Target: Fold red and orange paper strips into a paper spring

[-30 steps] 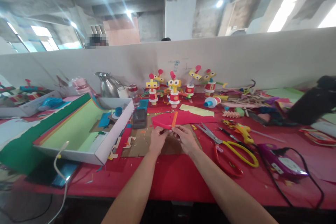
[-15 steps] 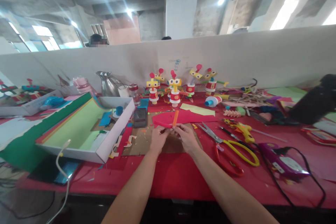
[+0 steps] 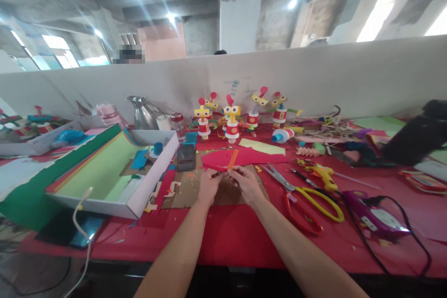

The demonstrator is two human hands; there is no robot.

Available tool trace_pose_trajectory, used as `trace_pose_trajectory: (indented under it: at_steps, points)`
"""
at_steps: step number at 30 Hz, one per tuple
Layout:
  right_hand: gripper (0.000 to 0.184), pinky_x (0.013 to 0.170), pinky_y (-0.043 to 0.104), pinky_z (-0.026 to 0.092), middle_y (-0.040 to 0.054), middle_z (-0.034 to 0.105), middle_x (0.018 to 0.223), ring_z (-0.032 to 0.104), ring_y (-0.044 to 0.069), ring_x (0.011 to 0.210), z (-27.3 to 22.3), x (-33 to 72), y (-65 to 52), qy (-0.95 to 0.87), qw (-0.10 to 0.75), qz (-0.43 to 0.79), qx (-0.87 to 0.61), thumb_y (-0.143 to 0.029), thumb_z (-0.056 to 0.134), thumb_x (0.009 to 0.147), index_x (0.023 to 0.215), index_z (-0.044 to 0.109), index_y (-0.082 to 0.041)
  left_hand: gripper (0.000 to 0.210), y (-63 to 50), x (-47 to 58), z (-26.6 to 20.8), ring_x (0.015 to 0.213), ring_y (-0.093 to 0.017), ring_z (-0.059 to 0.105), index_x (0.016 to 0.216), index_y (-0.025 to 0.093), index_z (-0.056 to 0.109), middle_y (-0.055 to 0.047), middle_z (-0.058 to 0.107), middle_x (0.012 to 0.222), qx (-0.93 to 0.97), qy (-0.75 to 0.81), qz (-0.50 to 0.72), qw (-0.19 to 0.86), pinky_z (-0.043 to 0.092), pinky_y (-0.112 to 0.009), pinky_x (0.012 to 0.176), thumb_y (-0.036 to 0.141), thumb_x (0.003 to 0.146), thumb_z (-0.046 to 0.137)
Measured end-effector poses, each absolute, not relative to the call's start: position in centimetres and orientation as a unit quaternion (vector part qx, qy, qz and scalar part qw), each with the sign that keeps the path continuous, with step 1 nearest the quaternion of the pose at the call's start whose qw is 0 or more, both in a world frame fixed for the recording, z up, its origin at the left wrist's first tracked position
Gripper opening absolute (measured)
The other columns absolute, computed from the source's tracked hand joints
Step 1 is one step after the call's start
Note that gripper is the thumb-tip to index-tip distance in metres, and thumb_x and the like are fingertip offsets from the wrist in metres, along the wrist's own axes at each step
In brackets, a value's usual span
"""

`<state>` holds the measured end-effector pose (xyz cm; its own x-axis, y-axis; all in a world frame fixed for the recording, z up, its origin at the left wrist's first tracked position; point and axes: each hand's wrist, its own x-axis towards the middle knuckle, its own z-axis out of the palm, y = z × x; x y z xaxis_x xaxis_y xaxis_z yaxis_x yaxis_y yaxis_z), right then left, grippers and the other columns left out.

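My left hand (image 3: 209,185) is closed on a narrow red paper strip (image 3: 214,167) that sticks out to the left. Close beside it, my right hand (image 3: 246,183) pinches an orange paper strip (image 3: 233,159), which points up and away. The two strips meet at the fingertips, roughly at a right angle; the join itself is partly hidden by my fingers. Beneath both hands lies a piece of brown cardboard (image 3: 188,195) strewn with paper scraps. Just beyond them is a larger sheet of red paper (image 3: 258,155).
Scissors (image 3: 287,185) with red and yellow handles lie to the right, near a yellow glue gun (image 3: 325,177) and a purple device (image 3: 375,219) with a black cable. A white box (image 3: 134,195) holds coloured paper at left. Several paper-cup figures (image 3: 232,129) stand at the back.
The orange strip now leans slightly more to the right, and the red strip lies a little lower and flatter. Both hands stay in nearly the same place, fingertips together.
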<state>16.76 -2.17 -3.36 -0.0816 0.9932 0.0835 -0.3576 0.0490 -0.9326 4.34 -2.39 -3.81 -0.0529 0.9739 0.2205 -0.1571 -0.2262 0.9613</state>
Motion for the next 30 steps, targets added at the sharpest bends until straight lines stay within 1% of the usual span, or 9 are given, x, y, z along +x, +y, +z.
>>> trace_pose_trajectory:
  at_steps: [3,6,9,12,15,20,23,26,30]
  points:
    - [0.027,0.046,0.021,0.029,-0.0028,0.057,0.058,0.042,0.007,0.048,-3.15,16.82,-2.37,-0.451,0.578,0.564,-0.38,-0.039,0.074,0.06,0.073,0.066,-0.017,0.024,-2.58,4.46,-3.5,0.064,-0.016,0.057,0.078,0.015,0.073,-0.003,0.069,0.07,0.489,0.393,0.605,0.492,0.043,-0.029,0.068,0.034,0.063,0.071]
    - [0.03,0.046,0.022,0.029,-0.0023,0.058,0.059,0.042,0.008,0.048,-3.13,16.88,-2.42,-0.463,0.575,0.538,-0.408,-0.042,0.074,0.06,0.075,0.067,-0.017,0.024,-2.61,4.44,-3.48,0.065,-0.016,0.057,0.078,0.015,0.073,-0.003,0.07,0.071,0.487,0.4,0.606,0.485,0.043,-0.029,0.069,0.034,0.063,0.071]
    - [0.03,0.047,0.023,0.03,-0.0012,0.06,0.061,0.044,0.008,0.049,-3.45,16.9,-2.22,-0.478,0.568,0.533,-0.406,-0.043,0.072,0.063,0.077,0.068,-0.017,0.023,-2.43,4.3,-3.8,0.059,-0.014,0.054,0.074,0.014,0.072,-0.002,0.067,0.063,0.479,0.424,0.6,0.48,0.041,-0.027,0.063,0.035,0.062,0.072]
    - [0.03,0.047,0.022,0.032,-0.0006,0.061,0.061,0.046,0.009,0.05,-3.79,16.91,-1.96,-0.481,0.567,0.537,-0.398,-0.043,0.072,0.063,0.076,0.069,-0.017,0.02,-2.33,4.13,-3.96,0.054,-0.012,0.049,0.064,0.014,0.069,0.001,0.061,0.055,0.479,0.451,0.601,0.454,0.037,-0.024,0.056,0.034,0.061,0.072]
    - [0.03,0.046,0.022,0.032,-0.0002,0.061,0.06,0.048,0.009,0.051,-3.92,16.93,-1.83,-0.479,0.566,0.545,-0.392,-0.043,0.073,0.062,0.075,0.069,-0.016,0.019,-2.4,4.11,-3.72,0.053,-0.011,0.048,0.06,0.015,0.067,0.003,0.058,0.052,0.48,0.467,0.601,0.436,0.036,-0.023,0.055,0.033,0.06,0.072]
    - [0.028,0.046,0.022,0.035,0.0005,0.061,0.063,0.05,0.01,0.053,-3.73,16.81,-2.03,-0.492,0.571,0.534,-0.385,-0.043,0.071,0.066,0.076,0.067,-0.017,0.02,-2.48,4.29,-3.42,0.056,-0.013,0.051,0.067,0.015,0.069,0.001,0.062,0.057,0.476,0.445,0.605,0.459,0.039,-0.026,0.059,0.033,0.059,0.072]
    - [0.028,0.046,0.022,0.036,-0.0001,0.061,0.061,0.049,0.011,0.051,-3.47,16.71,-2.35,-0.507,0.575,0.502,-0.401,-0.044,0.069,0.068,0.075,0.066,-0.017,0.02,-2.49,4.29,-3.53,0.055,-0.013,0.051,0.068,0.015,0.068,0.001,0.061,0.058,0.481,0.439,0.605,0.459,0.039,-0.025,0.057,0.033,0.062,0.071]
    - [0.029,0.046,0.023,0.036,0.0,0.061,0.058,0.049,0.012,0.049,-3.34,16.7,-2.52,-0.538,0.564,0.462,-0.423,-0.047,0.065,0.07,0.074,0.066,-0.018,0.019,-2.55,4.27,-3.57,0.059,-0.012,0.053,0.076,0.015,0.067,0.0,0.063,0.064,0.489,0.428,0.612,0.451,0.04,-0.024,0.059,0.031,0.065,0.069]
    - [0.03,0.053,0.026,0.041,0.0033,0.066,0.066,0.056,0.017,0.058,-3.59,16.81,-2.24,-0.563,0.56,0.423,-0.437,-0.047,0.063,0.071,0.073,0.067,-0.018,0.022,-2.55,4.48,-3.56,0.066,-0.013,0.056,0.085,0.016,0.065,-0.001,0.063,0.071,0.502,0.405,0.616,0.452,0.043,-0.025,0.066,0.028,0.067,0.068]
